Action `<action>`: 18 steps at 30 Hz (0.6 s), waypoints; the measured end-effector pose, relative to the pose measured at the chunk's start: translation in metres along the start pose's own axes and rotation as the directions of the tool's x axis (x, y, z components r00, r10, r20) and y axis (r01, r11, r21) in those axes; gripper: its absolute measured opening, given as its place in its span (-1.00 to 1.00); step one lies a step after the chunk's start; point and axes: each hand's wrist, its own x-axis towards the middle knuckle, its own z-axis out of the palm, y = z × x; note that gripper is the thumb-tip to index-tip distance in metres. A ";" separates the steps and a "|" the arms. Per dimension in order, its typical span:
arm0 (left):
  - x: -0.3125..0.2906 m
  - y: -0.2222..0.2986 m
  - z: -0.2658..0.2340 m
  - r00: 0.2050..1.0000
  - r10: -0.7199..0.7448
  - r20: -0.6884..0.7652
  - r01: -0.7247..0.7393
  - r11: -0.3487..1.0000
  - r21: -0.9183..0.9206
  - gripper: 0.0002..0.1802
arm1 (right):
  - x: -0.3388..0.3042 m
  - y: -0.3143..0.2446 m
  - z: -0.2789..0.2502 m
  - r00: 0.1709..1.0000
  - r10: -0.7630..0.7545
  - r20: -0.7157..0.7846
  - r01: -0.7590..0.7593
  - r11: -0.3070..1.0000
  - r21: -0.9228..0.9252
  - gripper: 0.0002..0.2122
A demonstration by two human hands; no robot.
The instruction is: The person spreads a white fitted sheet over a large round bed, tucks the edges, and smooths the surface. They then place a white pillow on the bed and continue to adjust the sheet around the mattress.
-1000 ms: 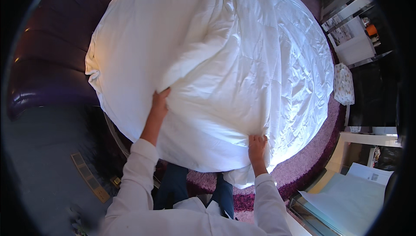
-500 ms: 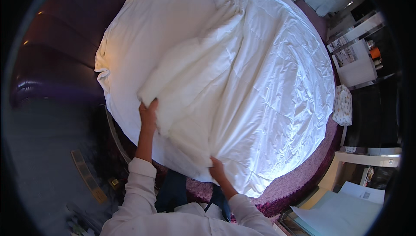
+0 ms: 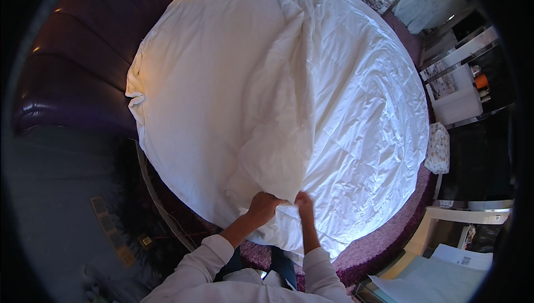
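Note:
A white duvet (image 3: 361, 114) with a crinkled, shiny surface lies over the right part of a round bed. Along the middle, a loose flap (image 3: 278, 153) of it is bunched up in long folds. To the left spreads a smoother white sheet (image 3: 206, 75). At the near edge, my left hand (image 3: 263, 207) pinches the duvet's edge. Close beside it on the right, my right hand (image 3: 304, 203) is also closed on the duvet, slightly blurred. Fingertips of both hands are partly hidden in the cloth.
A purple padded headboard (image 3: 83, 52) curves round the far left. Purple carpet-like trim (image 3: 384, 236) rings the bed's near right. A patterned tissue-like pack (image 3: 438, 148) stands at the right edge. Papers (image 3: 439, 275) lie on furniture at the lower right.
My left hand has moved right and nearer, up beside my right hand, carrying the duvet flap along. More of the sheet on the left shows. My right hand has shifted slightly right.

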 end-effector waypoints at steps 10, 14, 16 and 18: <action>-0.042 -0.017 0.033 0.984 -0.094 0.151 0.066 0.981 0.182 -0.62 | -0.007 -0.188 0.088 0.707 -0.446 0.549 0.650 0.105 -0.753 -0.35; -0.057 -0.011 0.036 0.980 -0.135 0.146 0.119 0.986 0.117 -0.46 | 0.022 -0.135 0.090 0.806 -0.402 0.433 0.500 0.071 -0.863 -0.46; -0.062 -0.029 0.047 0.989 -0.125 0.079 0.124 0.992 0.023 -0.41 | 0.029 -0.137 0.088 0.829 -0.355 0.433 0.545 0.336 -0.768 -0.59; -0.063 -0.045 0.055 0.994 -0.109 0.013 0.110 0.985 -0.136 -0.41 | 0.041 -0.130 0.075 0.845 -0.373 0.384 0.535 0.580 -0.614 -0.64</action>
